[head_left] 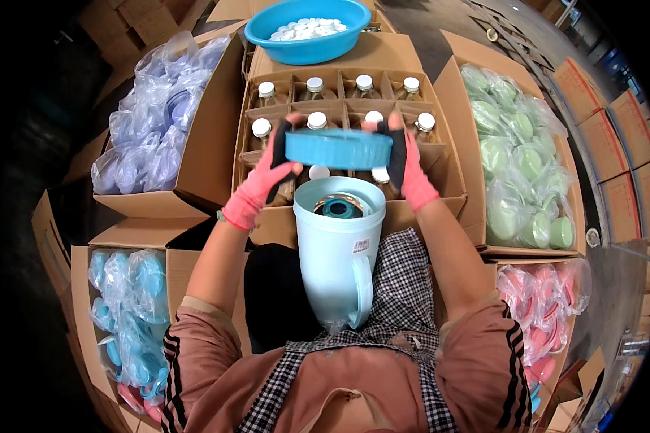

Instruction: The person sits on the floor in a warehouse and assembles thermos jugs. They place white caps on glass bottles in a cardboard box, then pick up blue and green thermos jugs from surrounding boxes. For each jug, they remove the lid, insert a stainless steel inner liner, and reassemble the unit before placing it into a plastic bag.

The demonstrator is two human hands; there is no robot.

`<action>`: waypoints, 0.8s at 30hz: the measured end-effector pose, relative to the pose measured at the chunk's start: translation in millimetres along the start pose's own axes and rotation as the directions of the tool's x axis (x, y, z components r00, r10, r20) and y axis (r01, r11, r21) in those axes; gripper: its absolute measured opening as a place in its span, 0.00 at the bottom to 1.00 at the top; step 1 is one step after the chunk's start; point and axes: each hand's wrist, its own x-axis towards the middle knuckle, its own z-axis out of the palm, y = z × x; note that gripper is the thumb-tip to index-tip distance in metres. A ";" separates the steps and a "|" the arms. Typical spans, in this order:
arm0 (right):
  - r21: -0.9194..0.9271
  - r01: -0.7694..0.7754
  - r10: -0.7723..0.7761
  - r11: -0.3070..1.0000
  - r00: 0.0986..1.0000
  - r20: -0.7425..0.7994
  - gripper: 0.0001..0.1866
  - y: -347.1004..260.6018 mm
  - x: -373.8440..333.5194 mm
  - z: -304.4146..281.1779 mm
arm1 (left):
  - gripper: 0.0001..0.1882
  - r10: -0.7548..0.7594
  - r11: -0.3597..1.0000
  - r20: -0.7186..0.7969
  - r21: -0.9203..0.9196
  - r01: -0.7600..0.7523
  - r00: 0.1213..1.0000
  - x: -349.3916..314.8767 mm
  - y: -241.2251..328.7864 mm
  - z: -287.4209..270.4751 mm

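My left hand (264, 177) and my right hand (410, 164), in pink and black gloves with bare fingertips, grip a round blue lid (338, 149) from its two sides. They hold it raised, just beyond the mouth of a light blue jug (334, 249). The jug stands upright on my lap, its handle (361, 289) toward me and a small label on its wall. Inside the opening sits a round teal piece (341, 208) with a gold-coloured rim; what lies below it is hidden.
Ahead, a divided carton (448, 169) holds several clear bottles with white caps (315, 84). Behind it, a blue basin (307, 52) contains white caps. Open boxes around me hold bagged purple (155, 123), green (523, 159), blue (133, 310) and pink plastic parts (542, 310). Stacked cartons (621, 155) stand at right.
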 end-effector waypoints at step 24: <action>-0.484 0.659 -0.323 0.576 0.727 0.606 0.40 -26.7 -96.7 -33.8 | 0.46 0.208 0.847 0.316 0.415 -0.332 0.926 -52.0 17.7 15.5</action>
